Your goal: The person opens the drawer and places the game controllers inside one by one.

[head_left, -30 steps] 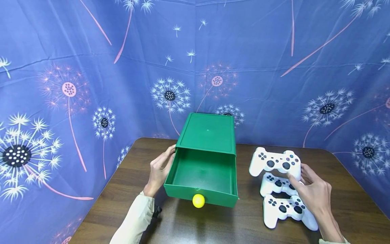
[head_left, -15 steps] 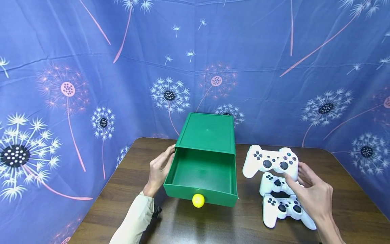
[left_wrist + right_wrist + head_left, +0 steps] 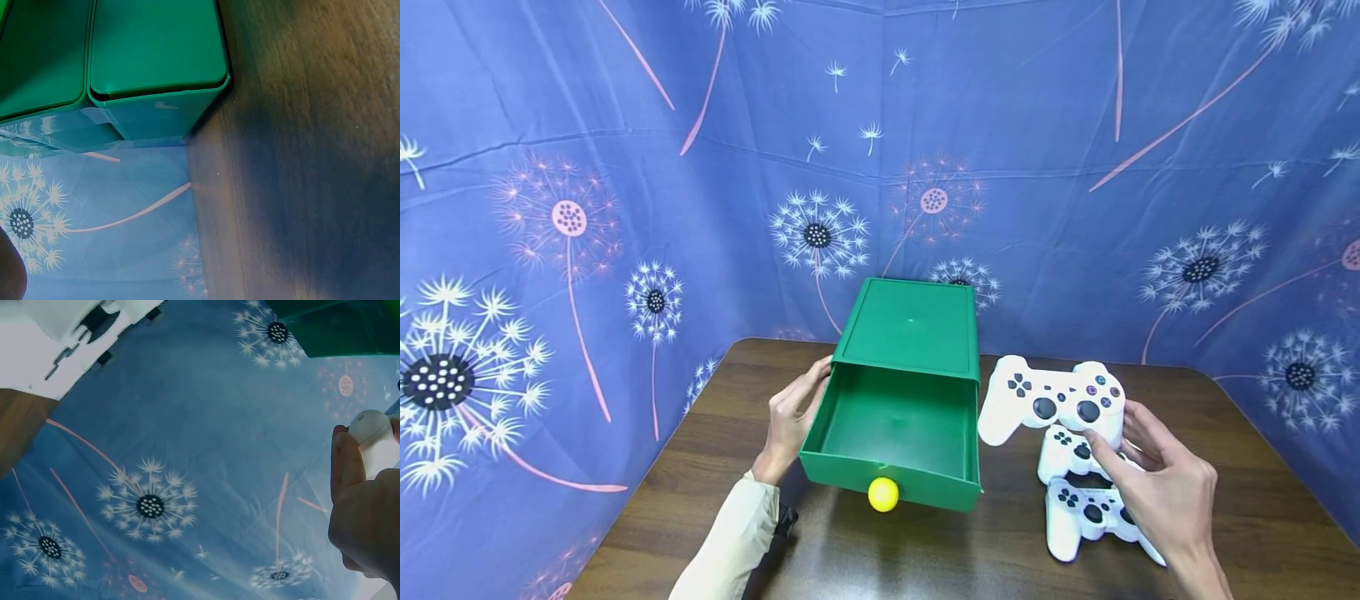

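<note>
A white game controller (image 3: 1060,387) hangs above the table, pinched at its right grip between the thumb and fingers of my right hand (image 3: 1172,475). In the right wrist view, only a rounded white end of it (image 3: 370,428) shows among the fingers. To its left stands a green box (image 3: 913,321) with its drawer (image 3: 895,425) pulled out and bare inside. A yellow ball knob (image 3: 883,494) sits on the drawer front. My left hand (image 3: 790,421) rests against the box's left side, fingers extended; their tips are partly hidden.
Two more white controllers lie on the table at the right, a rear one (image 3: 1060,457) and a front one (image 3: 1063,533), both partly behind my right hand. A blue dandelion-print cloth (image 3: 1037,208) hangs behind the brown wooden table (image 3: 715,467).
My right hand has carried the controller leftward, closer to the drawer. The drawer front has shifted very slightly left. My left hand has stayed in place.
</note>
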Motion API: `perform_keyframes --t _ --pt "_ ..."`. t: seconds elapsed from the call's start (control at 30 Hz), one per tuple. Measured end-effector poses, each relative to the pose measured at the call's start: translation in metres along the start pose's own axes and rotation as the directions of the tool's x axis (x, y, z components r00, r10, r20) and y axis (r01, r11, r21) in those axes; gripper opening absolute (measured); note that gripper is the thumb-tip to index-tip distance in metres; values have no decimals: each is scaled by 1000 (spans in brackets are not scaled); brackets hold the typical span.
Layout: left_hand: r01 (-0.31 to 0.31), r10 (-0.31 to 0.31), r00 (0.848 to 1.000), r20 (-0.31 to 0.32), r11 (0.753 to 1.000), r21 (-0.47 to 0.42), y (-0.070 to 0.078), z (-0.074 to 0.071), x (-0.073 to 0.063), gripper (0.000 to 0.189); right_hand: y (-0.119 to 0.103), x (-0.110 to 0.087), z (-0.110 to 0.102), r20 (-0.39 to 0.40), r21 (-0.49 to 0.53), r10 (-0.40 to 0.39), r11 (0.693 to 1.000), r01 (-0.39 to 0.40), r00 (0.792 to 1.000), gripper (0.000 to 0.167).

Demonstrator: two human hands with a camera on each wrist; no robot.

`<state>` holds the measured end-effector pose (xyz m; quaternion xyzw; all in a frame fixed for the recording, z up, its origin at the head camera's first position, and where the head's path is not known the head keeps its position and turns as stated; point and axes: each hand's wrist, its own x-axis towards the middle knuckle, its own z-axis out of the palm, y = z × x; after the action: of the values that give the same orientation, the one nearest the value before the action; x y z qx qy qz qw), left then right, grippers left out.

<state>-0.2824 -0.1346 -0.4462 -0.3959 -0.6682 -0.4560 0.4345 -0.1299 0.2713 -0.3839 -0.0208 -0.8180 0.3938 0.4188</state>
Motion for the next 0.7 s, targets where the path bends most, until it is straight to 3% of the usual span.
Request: perform_keyframes --t 0.3,0.7 --pt "-9 9 1000 -12 1000 -16 -1 0 -1 35 -15 -1 -3 -8 63 -19 998 19 1000 53" --pt "-17 17 1000 -14 1000 -19 -1 1 1 34 -48 -5 5 28 46 -110 993 109 994 56"
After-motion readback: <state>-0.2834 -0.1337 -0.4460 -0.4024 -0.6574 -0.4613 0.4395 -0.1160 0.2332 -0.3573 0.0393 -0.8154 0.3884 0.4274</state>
